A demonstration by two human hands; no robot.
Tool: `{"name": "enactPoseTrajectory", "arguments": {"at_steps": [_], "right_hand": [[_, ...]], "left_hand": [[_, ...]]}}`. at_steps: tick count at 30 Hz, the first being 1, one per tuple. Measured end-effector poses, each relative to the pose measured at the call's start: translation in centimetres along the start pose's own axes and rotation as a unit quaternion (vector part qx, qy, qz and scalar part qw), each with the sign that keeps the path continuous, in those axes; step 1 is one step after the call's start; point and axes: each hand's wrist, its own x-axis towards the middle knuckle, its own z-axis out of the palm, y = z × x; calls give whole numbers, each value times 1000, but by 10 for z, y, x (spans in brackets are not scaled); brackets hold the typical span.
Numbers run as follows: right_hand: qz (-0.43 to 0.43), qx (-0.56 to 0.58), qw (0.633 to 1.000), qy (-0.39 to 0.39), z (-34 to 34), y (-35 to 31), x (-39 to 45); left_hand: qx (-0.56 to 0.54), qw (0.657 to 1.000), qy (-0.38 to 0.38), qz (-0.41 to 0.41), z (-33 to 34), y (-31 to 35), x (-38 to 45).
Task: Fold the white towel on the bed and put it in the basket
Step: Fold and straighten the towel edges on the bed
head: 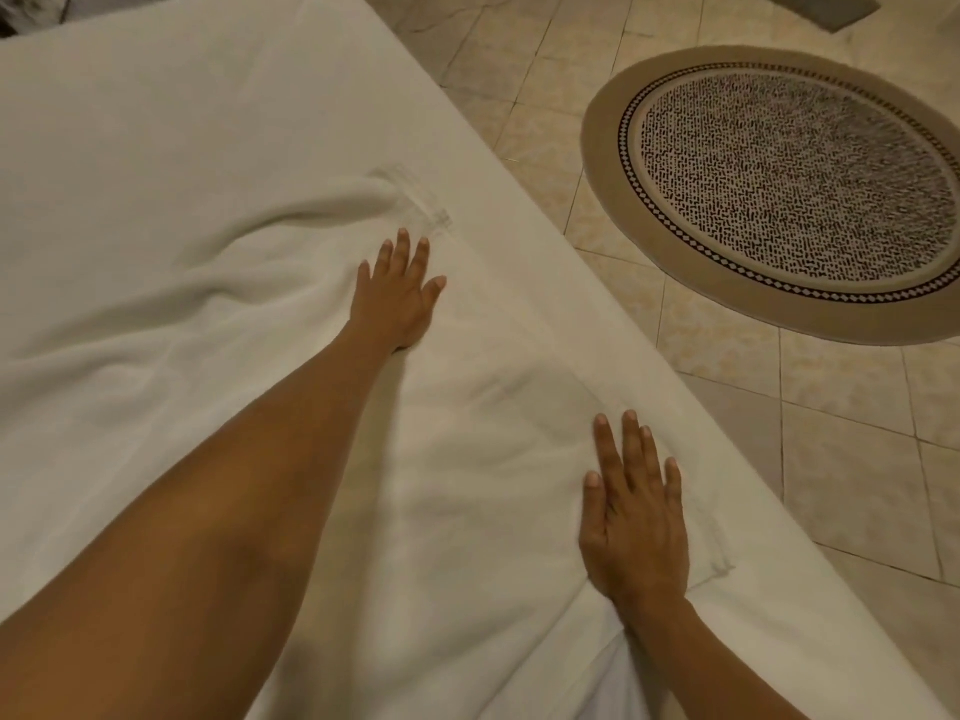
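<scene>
Two flat palms: my left hand (397, 298) and right hand (631, 522) press the rumpled white terry towel (260, 356) on the white-sheeted bed (156, 96), fingers straight, gripping nothing. Smoothing stage imo; folds incomplete, basket not in view.

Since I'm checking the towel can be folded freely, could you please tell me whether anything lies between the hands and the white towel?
Nothing visible does. The left hand and the right hand both rest flat, fingers straight, directly on the white terry towel spread on the white bed. No basket is in view.
</scene>
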Motion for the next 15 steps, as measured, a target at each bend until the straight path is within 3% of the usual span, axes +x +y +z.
{"name": "enactPoseTrajectory", "arguments": {"at_steps": [5,15], "right_hand": [[3,1,1000,2,2,1,0],[-2,-15,1000,-18,-8,0,3]], "left_hand": [[-25,999,20,1,8,-3,-37],[25,998,-45,26,-9,-37,-160]]}}
